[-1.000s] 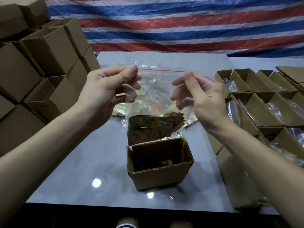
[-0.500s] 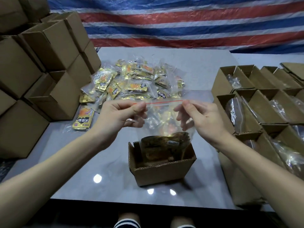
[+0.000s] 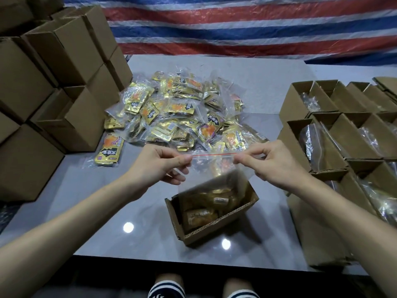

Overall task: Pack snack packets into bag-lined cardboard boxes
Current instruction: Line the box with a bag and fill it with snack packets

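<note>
Clear zip bag (image 3: 217, 168): its loaded bottom now sits inside the open cardboard box (image 3: 214, 231) at the table's (image 3: 96, 201) near edge. The gold snack packets (image 3: 202, 214) show through the film, down between the box walls. A second ago we had the same bag held up, with the packets hanging clear above the box rim, so the drop-in has happened within this last second.

The top of the bag is still out of the box. The red zip strip (image 3: 213, 155) is pulled into a straight, taut line. The left hand (image 3: 159, 166) pinches one end between thumb and fingertips and the right hand (image 3: 272, 166) pinches the other, both narrow grips on film only.

We read this as sealing in progress or just done; we can't tell whether the strip is fully pressed shut. What's left for this box: tuck the loose top down.

Further out, the loose packet pile (image 3: 182, 117) lies behind, bag-lined boxes (image 3: 296, 108) stand to the right and stacked cartons (image 3: 53, 82) to the left.
</note>
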Tool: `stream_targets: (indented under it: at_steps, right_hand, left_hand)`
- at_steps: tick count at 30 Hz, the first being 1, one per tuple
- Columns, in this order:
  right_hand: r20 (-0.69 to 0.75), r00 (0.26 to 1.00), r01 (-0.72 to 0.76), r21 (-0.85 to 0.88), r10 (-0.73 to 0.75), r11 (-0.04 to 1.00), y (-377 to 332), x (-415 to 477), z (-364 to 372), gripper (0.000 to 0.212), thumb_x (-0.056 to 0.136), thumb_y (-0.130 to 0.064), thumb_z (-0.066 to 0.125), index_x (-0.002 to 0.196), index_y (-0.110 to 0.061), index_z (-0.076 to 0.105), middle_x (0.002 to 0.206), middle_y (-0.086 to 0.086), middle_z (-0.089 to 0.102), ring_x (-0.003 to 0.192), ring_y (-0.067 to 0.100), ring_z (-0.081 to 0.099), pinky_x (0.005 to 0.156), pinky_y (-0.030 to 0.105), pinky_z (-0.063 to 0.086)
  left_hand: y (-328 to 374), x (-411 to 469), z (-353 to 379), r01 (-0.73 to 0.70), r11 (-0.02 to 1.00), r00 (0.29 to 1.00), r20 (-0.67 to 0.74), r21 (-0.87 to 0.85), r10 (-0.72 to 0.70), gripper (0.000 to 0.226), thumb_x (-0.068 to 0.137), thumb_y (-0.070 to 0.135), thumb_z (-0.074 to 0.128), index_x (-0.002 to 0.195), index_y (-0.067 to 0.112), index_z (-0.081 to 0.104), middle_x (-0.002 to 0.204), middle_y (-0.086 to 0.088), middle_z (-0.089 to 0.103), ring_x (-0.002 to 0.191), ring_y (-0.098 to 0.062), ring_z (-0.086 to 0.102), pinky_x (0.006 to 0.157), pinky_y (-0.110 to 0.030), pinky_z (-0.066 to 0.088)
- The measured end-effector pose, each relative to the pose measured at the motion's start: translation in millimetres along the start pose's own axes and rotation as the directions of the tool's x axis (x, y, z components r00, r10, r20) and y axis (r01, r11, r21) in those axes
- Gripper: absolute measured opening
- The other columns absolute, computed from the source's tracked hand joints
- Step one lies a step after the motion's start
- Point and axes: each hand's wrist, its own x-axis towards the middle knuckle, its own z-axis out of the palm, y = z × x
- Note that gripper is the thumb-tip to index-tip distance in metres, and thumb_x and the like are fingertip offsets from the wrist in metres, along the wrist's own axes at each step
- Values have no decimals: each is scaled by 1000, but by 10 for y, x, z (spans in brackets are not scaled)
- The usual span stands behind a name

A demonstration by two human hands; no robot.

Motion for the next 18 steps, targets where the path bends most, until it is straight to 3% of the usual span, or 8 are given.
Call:
stream_targets:
  at_steps: [5, 8, 10, 12, 14, 16, 18]
  right_hand:
    - [30, 992, -126, 11, 125, 992, 33, -5, 38, 9, 83, -13, 80, 75, -17, 79, 77, -7, 74, 44, 22, 62, 42, 23, 46]
    - [26, 994, -103, 7, 103, 995, 51, 9, 55, 8, 82, -5, 80, 82, -13, 81, 79, -2, 74, 56, 20, 69, 55, 27, 56]
    - [19, 996, -87, -18, 87, 996, 58, 26, 65, 9, 82, -4, 79, 86, -12, 82, 84, -3, 74, 70, 18, 71, 68, 30, 59]
    - [18, 998, -63, -82, 64, 995, 67, 38, 63, 10, 82, -7, 80, 86, -15, 81, 89, -3, 74, 83, 14, 69, 77, 26, 55]
    - [64, 996, -47, -146, 57, 988, 82, 37, 58, 10, 82, -9, 81, 83, -19, 80, 88, -6, 73, 83, 5, 66, 76, 18, 49]
    - [167, 983, -39, -236, 80, 971, 87, 16, 68, 11, 82, -11, 80, 82, -22, 79, 84, -8, 72, 78, 0, 63, 74, 16, 45]
    - [286, 956, 58, -404, 66, 913, 88, -13, 111, 8, 85, -16, 77, 85, -24, 79, 82, -11, 71, 81, 0, 60, 77, 19, 45]
  left_hand:
    - [-150, 32, 36, -6, 988, 1000, 12, 157, 4, 15, 88, 21, 73, 83, 7, 76, 77, -10, 75, 68, -23, 72, 61, -29, 59]
    - [-217, 32, 32, -76, 965, 994, -62, 250, 94, 13, 89, 22, 73, 80, 14, 77, 73, -3, 76, 67, -18, 73, 61, -27, 58]
    - [-246, 25, 41, -171, 917, 962, -138, 361, 234, 13, 89, 24, 75, 79, 15, 78, 69, 2, 74, 66, -15, 70, 61, -28, 57]
    - [-260, -24, 65, -304, 786, 898, -113, 538, 424, 14, 89, 24, 75, 80, 15, 79, 69, 8, 72, 67, -12, 67, 63, -32, 56]
    - [-290, -104, 95, -447, 574, 827, 72, 687, 558, 16, 92, 26, 72, 82, 15, 76, 78, 8, 70, 73, -14, 65, 66, -36, 55]
    - [-326, -163, 133, -516, 401, 817, 296, 757, 494, 21, 97, 31, 64, 90, 14, 73, 95, 2, 67, 87, -21, 63, 70, -40, 54]
    - [-352, -160, 180, -541, 274, 832, 457, 795, 315, 23, 100, 33, 56, 96, 14, 69, 110, 0, 62, 102, -23, 57, 76, -40, 50]
